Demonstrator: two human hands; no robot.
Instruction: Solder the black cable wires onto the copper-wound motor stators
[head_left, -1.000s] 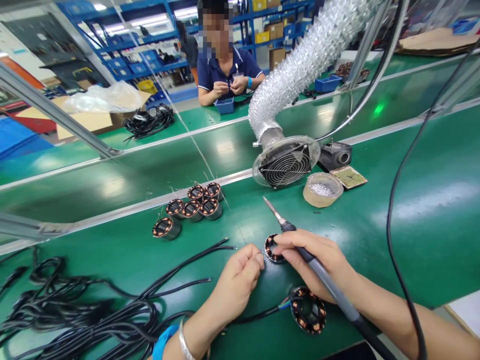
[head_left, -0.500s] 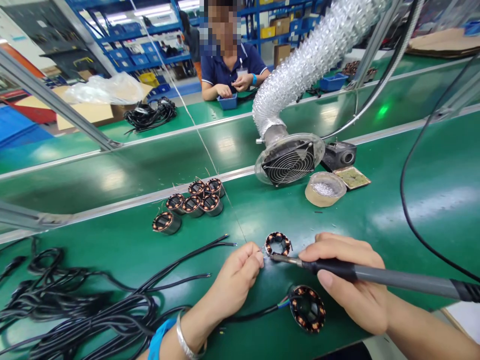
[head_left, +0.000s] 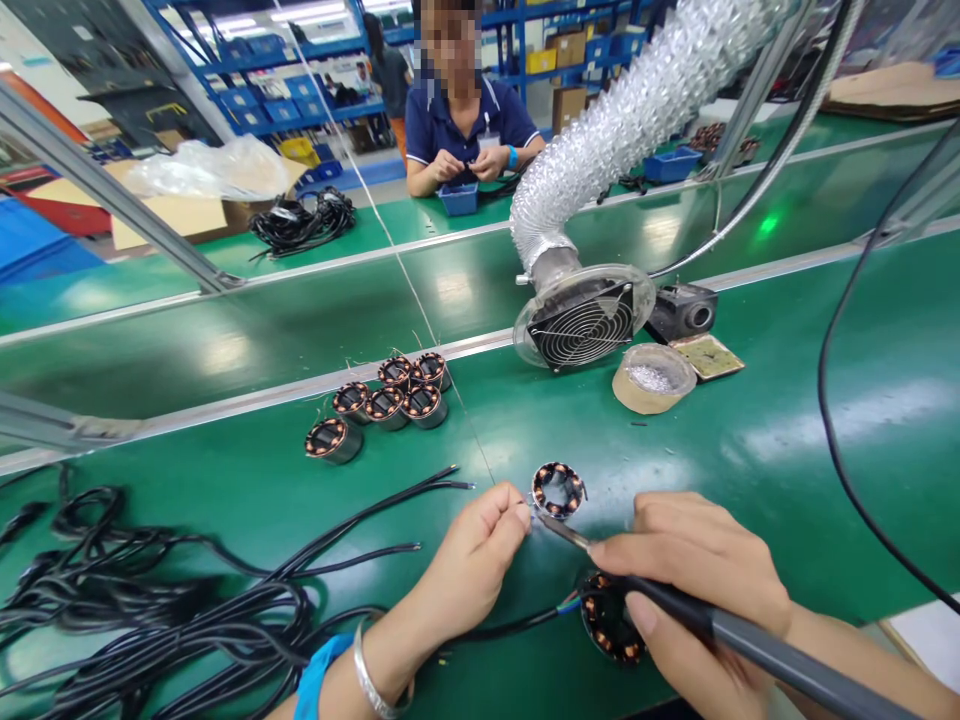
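Note:
My right hand [head_left: 697,590] is wrapped round a soldering iron [head_left: 720,625] with a dark grip and grey handle. Its metal tip points left and ends at the lower left edge of a small copper-wound stator [head_left: 559,490]. At that same edge, my left hand [head_left: 484,545] pinches a thin solder wire [head_left: 470,425] that hangs down from above. What else lies between those fingertips is too small to tell. Under my right hand, partly covered, lies a second stator [head_left: 607,620] with a black cable [head_left: 510,630] joined to it by coloured leads.
Several stators [head_left: 386,405] stand in a group at the back. Black cables [head_left: 187,620] cover the left side. A fume fan [head_left: 581,325] on a silver duct [head_left: 585,170] overhangs the bench, beside a tub [head_left: 654,380] and sponge tray [head_left: 709,357]. A co-worker [head_left: 469,130] sits opposite.
The iron's handle has swung downward towards me, so it slants more steeply and now covers part of the nearer stator. My left hand has hardly moved. The co-worker's hands have shifted slightly.

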